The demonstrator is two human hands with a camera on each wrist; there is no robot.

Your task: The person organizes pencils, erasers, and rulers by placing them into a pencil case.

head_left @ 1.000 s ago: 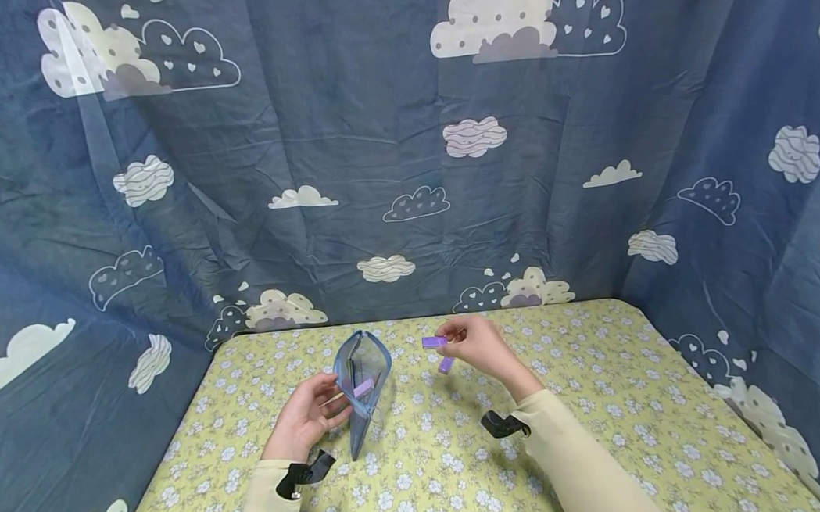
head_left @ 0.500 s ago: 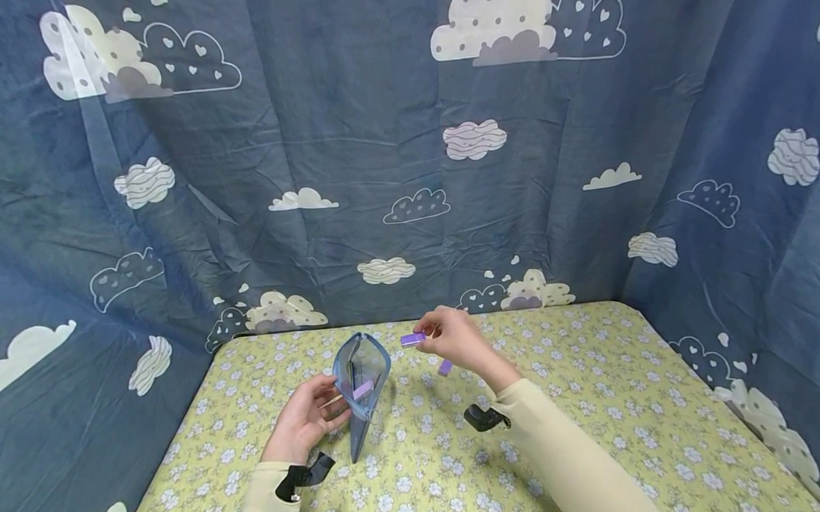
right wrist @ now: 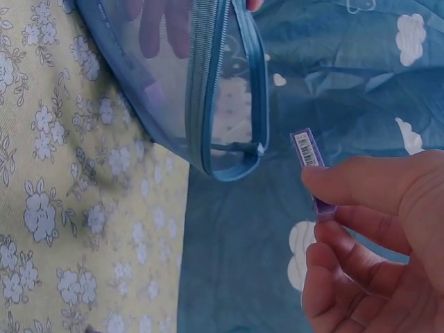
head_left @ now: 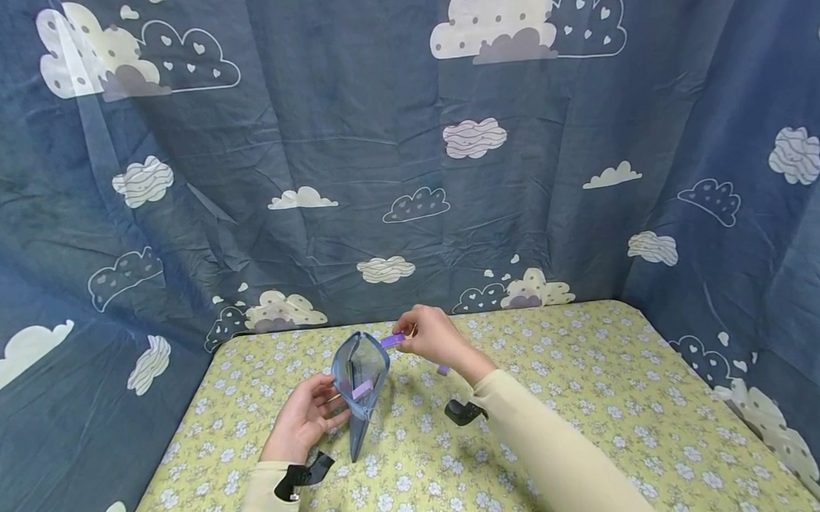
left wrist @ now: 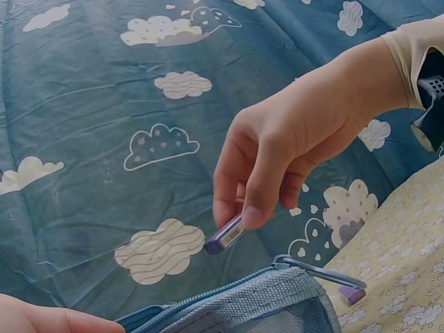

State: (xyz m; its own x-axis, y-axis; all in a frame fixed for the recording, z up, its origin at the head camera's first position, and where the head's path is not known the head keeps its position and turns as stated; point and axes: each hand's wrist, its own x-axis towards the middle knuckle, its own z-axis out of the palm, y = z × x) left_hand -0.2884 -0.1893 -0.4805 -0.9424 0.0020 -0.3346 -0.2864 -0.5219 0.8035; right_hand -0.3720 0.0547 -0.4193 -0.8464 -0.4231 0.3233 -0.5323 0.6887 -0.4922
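My left hand [head_left: 303, 419] grips the side of a blue mesh zipper pouch [head_left: 382, 371], whose mouth stands unzipped and faces up. Inside it lies a pale purple block [head_left: 362, 389], seen through the mesh. Between thumb and fingers, my right hand [head_left: 434, 336] pinches a small purple block [right wrist: 307, 149] with a white barcode label. In the head view the block's end is right at the pouch's right rim; in the right wrist view it stands a little apart from the zipper [right wrist: 208, 83]. Another purple block [head_left: 444, 370] rests on the table, partly hidden by my right wrist.
A yellow floral cloth [head_left: 410, 491] covers the table. Dark blue curtains [head_left: 347, 150] printed with clouds hang behind and on both sides. Each wrist wears a black camera strap, such as the right one [head_left: 464, 412].
My right hand has carried the pinched purple block leftward to the pouch's rim. The left hand and the pouch have stayed nearly still.
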